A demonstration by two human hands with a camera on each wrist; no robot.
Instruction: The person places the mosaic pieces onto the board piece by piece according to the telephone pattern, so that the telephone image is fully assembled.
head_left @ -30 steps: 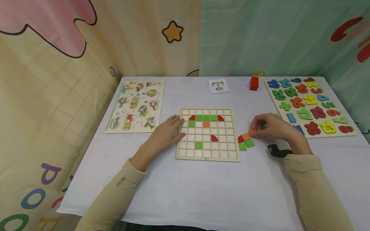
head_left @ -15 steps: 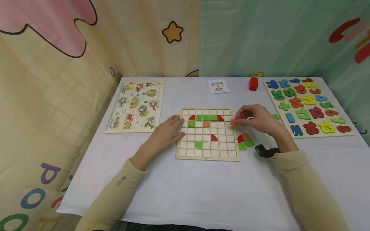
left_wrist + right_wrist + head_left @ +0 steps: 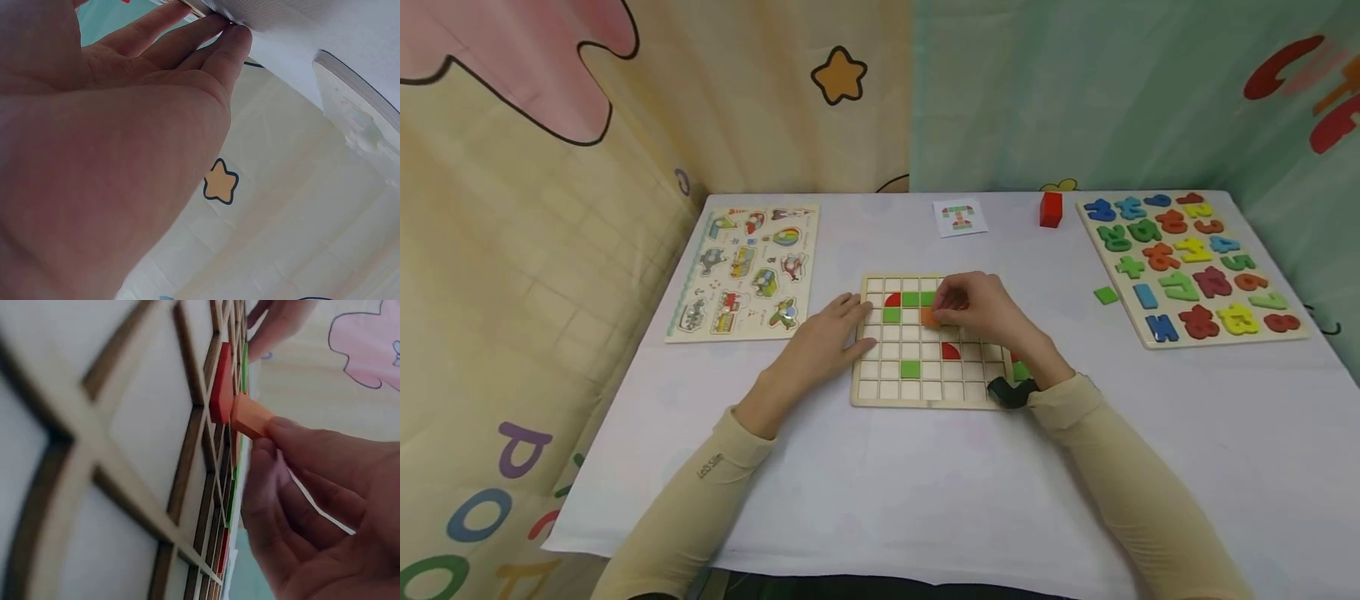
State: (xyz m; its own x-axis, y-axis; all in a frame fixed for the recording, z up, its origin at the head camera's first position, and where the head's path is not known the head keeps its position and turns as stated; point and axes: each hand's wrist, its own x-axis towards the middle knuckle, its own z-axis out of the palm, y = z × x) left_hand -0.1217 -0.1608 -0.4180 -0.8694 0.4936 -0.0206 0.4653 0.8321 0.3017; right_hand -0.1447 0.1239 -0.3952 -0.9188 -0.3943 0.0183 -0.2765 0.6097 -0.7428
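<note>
Right hand [image 3: 988, 307] has the orange tile [image 3: 251, 417] pinched between thumb and fingertip, so that one's a proper grasp. It's over the grid board [image 3: 889, 390], a bit above the middle toward 12 o'clock; can't tell whether the tile touches the wood. Left hand [image 3: 822, 343] isn't gripping anything, fingers loose and a bit spread, resting against the board's edge at 9 o'clock.

In the grid: a red quarter-circle [image 3: 892, 300] between 10 and 11, green squares [image 3: 910, 298] running from it toward 12 until the fingers cover the row, another green square [image 3: 891, 316] at 10, a second red piece [image 3: 951, 352] just off center at 4, plus a green one [image 3: 910, 369] between 7 and 8. The picture puzzle [image 3: 741, 275] between 9 and 10 holds vehicle pieces, and the number puzzle [image 3: 1195, 268] between 2 and 3 is full of colorful shapes.

Compared with half a second ago, the orange tile has gone from the board's right edge inward, and the right wrist now hides most of the loose pile [image 3: 1021, 372] outside 3–4 o'clock. Left hand's basically where it was.
</note>
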